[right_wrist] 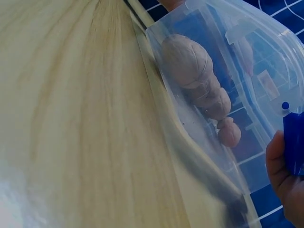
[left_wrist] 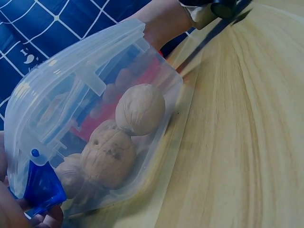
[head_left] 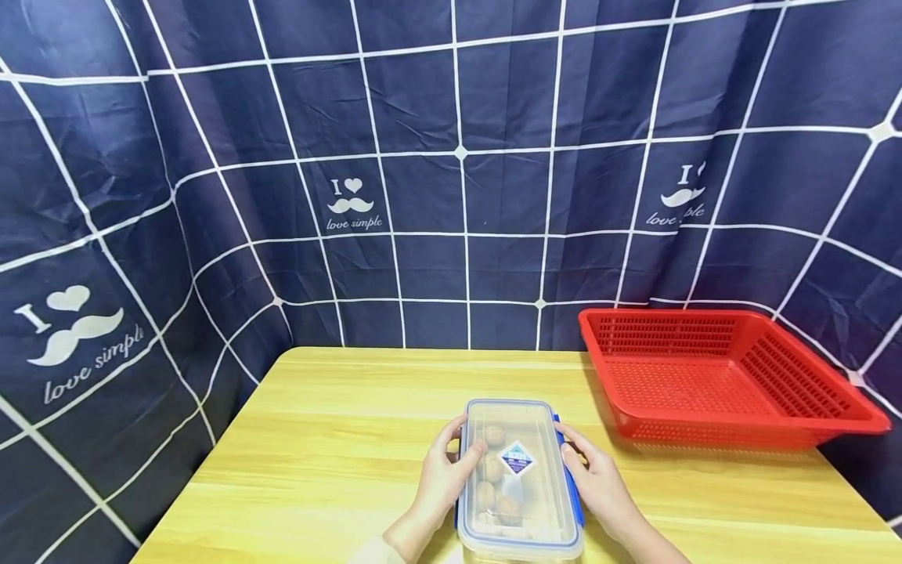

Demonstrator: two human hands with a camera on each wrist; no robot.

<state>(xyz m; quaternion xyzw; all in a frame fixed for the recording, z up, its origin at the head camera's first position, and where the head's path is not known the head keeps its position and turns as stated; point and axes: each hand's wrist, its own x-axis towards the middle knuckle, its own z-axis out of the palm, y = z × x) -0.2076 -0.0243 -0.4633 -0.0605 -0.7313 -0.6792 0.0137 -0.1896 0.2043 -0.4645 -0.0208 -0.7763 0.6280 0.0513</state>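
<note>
A clear plastic food container [head_left: 543,509] with a lid stands near the front of the table, several walnuts [left_wrist: 140,110] inside it. Its lid carries a diamond-shaped label [head_left: 517,458], and blue clips [head_left: 574,493] line the long sides. My left hand [head_left: 440,478] holds the left side, thumb over the lid's edge and fingers by the blue clip [left_wrist: 45,187]. On the opposite side my right hand [head_left: 599,478] grips the container, with thumb and fingers around the blue clip [right_wrist: 294,147]. In the right wrist view the walnuts [right_wrist: 187,61] lie along the container's bottom.
A red plastic basket [head_left: 698,388] stands at the right rear of the light wooden table [head_left: 317,446]. Behind and beside the table hangs a dark blue curtain [head_left: 503,196] with white grid lines.
</note>
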